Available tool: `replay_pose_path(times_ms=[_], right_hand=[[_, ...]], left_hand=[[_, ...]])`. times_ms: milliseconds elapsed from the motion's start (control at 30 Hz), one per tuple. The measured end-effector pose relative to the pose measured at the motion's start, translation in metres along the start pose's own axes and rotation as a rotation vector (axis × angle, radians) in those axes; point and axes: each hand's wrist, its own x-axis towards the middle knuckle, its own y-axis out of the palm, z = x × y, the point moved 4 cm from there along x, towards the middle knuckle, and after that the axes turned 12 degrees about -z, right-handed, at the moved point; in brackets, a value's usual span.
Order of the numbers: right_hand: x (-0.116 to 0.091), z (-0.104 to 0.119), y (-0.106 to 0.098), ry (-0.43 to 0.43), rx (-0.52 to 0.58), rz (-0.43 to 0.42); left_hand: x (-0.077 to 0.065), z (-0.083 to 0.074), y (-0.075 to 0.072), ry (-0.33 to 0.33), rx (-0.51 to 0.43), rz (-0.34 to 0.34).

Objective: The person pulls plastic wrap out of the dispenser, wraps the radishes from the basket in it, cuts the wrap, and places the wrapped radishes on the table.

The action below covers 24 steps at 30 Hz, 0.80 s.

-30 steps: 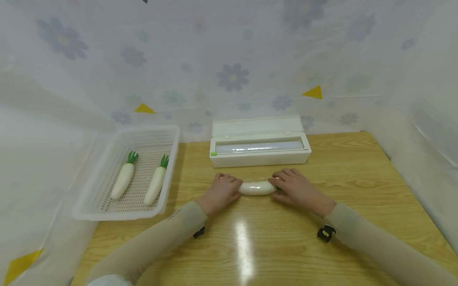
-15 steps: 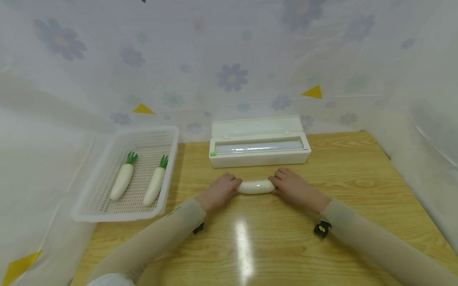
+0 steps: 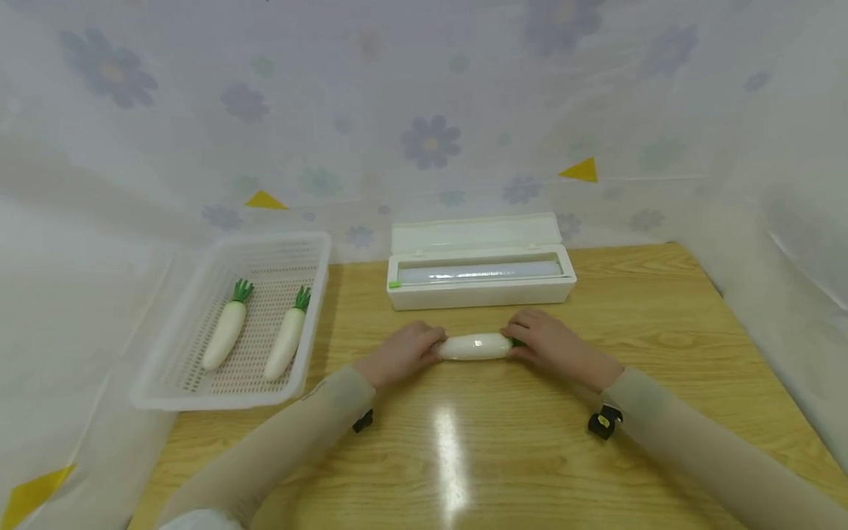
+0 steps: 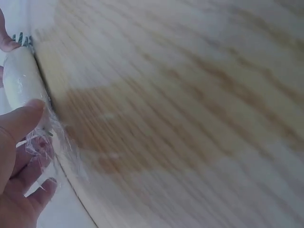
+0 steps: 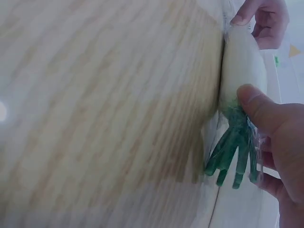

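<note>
A white radish (image 3: 474,347) wrapped in clear cling film lies crosswise on the wooden table, its shiny film catching the light. My left hand (image 3: 403,355) grips its leafless end; in the left wrist view loose crumpled film (image 4: 50,137) hangs among the fingers. At the other end my right hand (image 3: 551,349) pinches the radish near its green leaves (image 5: 233,149), thumb on top. The leaves are also covered by film, as the right wrist view shows. Behind the hands stands a white cling film box (image 3: 482,296), lid up, with a film roll (image 3: 480,272) inside.
To the left is a white perforated basket (image 3: 318,316) holding two unwrapped radishes (image 3: 225,335) with green tops. A flowered sheet (image 3: 430,88) hangs behind and around the wooden table (image 3: 530,456).
The wrapped radish has stayed in nearly the same place, turning slightly between the hands. My right hand shifted inward, then back out to the right; green leaves show beside it again.
</note>
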Motion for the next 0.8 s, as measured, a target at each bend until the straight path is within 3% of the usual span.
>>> replay_pose_path(times_ms=[133,400,600,800], right_hand=[[0.001,-0.001,0.000,-0.027,-0.031,-0.003],[0.002,-0.003,0.000,-0.036,-0.039,0.003],[0.008,-0.005,0.003,0.003,-0.114,0.056],[0.015,-0.001,0.011,0.024,-0.181,0.096]], left_hand=[[0.003,0.000,-0.002,0.006,0.047,-0.016],[0.006,-0.002,-0.002,-0.028,0.053,0.012],[0.010,-0.005,0.004,0.005,0.174,0.028],[0.016,-0.008,0.007,-0.096,0.161,0.004]])
